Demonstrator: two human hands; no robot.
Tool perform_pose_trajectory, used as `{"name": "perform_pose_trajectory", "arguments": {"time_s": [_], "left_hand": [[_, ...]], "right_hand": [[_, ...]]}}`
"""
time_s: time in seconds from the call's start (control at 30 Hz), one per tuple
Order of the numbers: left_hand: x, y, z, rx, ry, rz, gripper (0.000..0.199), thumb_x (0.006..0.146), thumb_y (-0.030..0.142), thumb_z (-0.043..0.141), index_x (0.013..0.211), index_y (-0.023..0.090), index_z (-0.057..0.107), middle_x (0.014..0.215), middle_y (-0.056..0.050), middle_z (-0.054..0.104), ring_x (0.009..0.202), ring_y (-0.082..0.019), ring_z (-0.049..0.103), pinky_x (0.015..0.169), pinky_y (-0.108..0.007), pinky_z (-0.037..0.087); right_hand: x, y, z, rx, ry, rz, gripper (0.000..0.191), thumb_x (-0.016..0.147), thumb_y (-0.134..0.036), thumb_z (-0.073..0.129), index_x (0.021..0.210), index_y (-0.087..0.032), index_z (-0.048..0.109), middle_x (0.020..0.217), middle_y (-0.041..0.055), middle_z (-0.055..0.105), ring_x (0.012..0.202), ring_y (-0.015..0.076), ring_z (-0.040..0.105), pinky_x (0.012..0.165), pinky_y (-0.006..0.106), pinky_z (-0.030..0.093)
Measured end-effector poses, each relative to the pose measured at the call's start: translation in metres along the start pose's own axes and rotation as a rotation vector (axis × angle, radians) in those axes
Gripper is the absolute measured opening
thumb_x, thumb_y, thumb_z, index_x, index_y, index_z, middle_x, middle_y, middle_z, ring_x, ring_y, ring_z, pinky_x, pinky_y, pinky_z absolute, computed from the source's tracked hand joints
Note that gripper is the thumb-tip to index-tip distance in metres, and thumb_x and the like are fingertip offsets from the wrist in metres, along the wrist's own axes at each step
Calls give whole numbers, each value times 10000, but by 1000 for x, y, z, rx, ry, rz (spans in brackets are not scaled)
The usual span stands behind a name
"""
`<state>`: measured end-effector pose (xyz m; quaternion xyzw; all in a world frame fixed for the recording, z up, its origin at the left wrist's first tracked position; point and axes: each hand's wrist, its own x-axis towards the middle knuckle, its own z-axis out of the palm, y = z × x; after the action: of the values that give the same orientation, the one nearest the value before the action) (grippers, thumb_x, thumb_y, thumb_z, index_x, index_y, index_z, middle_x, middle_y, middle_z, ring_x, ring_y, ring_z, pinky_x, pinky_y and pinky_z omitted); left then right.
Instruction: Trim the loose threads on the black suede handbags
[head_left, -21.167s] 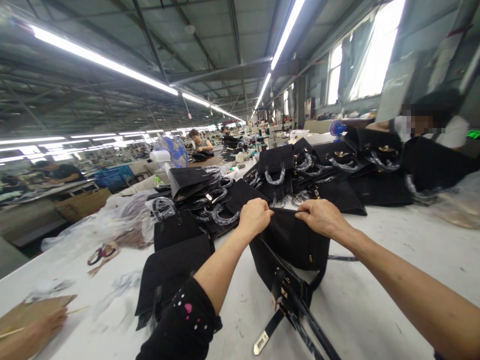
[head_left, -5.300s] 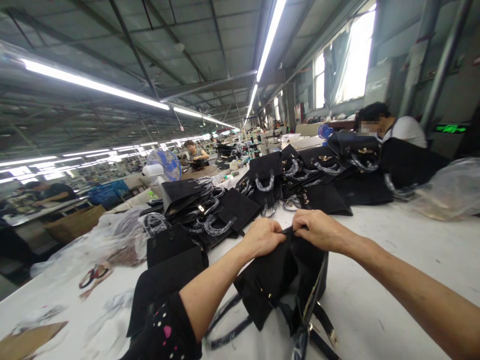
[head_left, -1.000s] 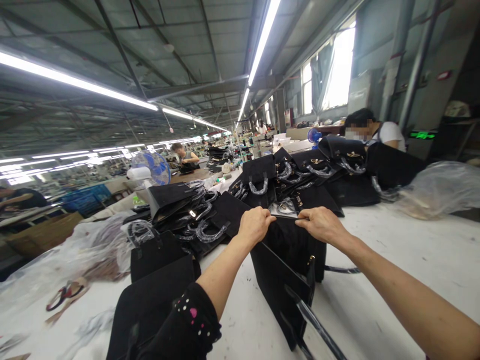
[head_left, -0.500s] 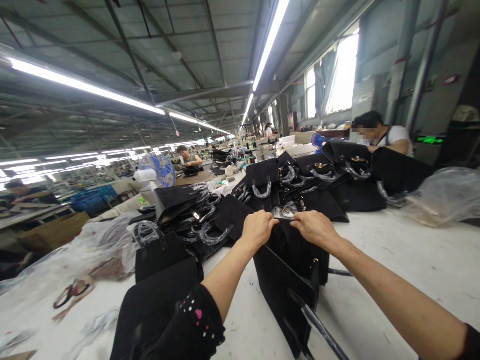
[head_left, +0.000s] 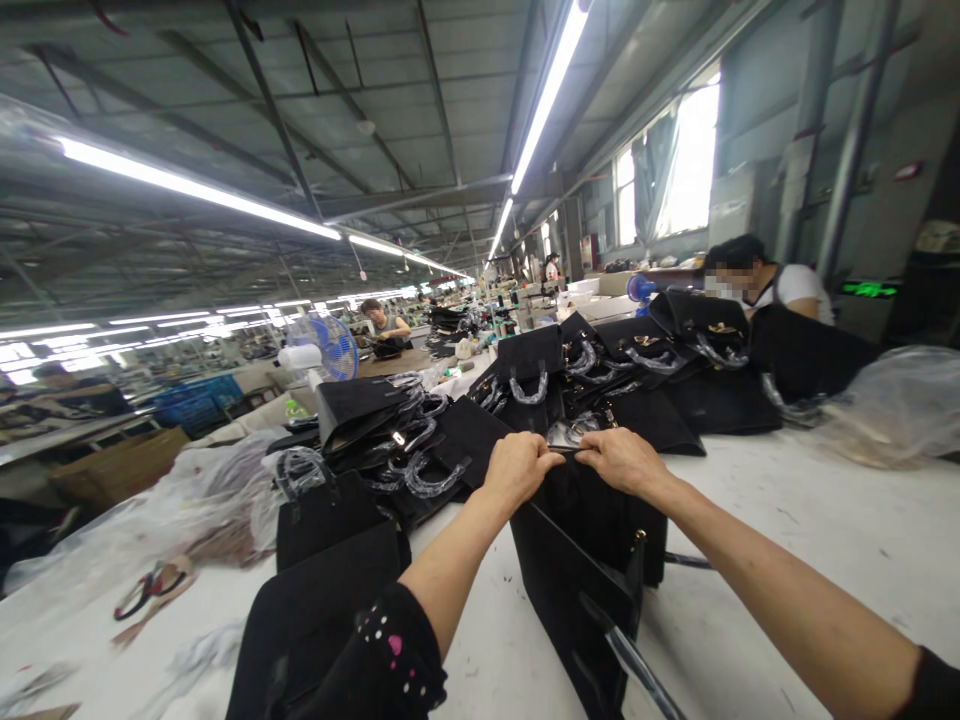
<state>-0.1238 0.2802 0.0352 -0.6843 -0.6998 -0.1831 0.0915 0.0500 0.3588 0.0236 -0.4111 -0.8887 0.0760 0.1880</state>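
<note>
A black handbag [head_left: 577, 590] stands on the white table in front of me, its long handle wrapped in clear plastic. My left hand [head_left: 519, 466] pinches the bag's upper edge between thumb and fingers. Close beside it, my right hand [head_left: 616, 460] pinches the same edge, the two thumbs almost meeting. Small gold-coloured hardware shows on the bag's right side. The fingertips behind the edge are hidden. Another black bag [head_left: 322, 620] lies to the left, partly under my left sleeve.
Piles of black handbags [head_left: 525, 365] with plastic-wrapped handles spread across the far table. Clear plastic sheeting [head_left: 187, 500] lies at left, a plastic bag [head_left: 892, 405] at right. A blue fan [head_left: 334, 348] stands behind. A person [head_left: 780, 280] sits at the far right.
Both hands keep their pinch on the handbag's edge and have drawn slightly closer together. The whole view has shifted a little, so things appear lower and further right.
</note>
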Motion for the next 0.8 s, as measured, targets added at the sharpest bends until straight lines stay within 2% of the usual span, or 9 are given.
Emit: {"name": "perform_pose_trajectory", "arguments": {"time_s": [0.1, 0.2, 0.47, 0.8], "left_hand": [[-4, -9, 0, -158, 37, -10, 150, 801, 326, 656, 745, 189, 672, 816, -15, 686, 789, -170, 621, 755, -260, 461], [-7, -15, 0, -183, 44, -24, 83, 801, 207, 603, 762, 179, 670, 829, -10, 689, 805, -149, 619, 778, -239, 463], [-7, -13, 1, -151, 57, -84, 145, 829, 269, 564, 742, 177, 636, 809, -31, 681, 779, -169, 614, 729, -260, 450], [-4, -10, 3, -46, 59, -94, 122, 812, 225, 531, 723, 193, 608, 746, -20, 658, 727, -184, 603, 695, -273, 435]], "right_hand": [[1, 1, 1, 21, 6, 3, 205, 849, -386, 522, 853, -291, 704, 827, 15, 708, 806, 203, 635, 589, 268, 342], [0, 2, 2, 30, 16, 7, 204, 840, -381, 530, 853, -284, 708, 840, 21, 710, 814, 205, 633, 594, 270, 337], [-3, 1, 2, 40, 31, 4, 214, 838, -394, 526, 828, -282, 707, 814, 20, 711, 807, 210, 638, 603, 278, 342], [-5, 1, 4, 53, 34, 13, 219, 832, -406, 519, 835, -287, 703, 828, 24, 709, 823, 220, 635, 637, 290, 357]]}}
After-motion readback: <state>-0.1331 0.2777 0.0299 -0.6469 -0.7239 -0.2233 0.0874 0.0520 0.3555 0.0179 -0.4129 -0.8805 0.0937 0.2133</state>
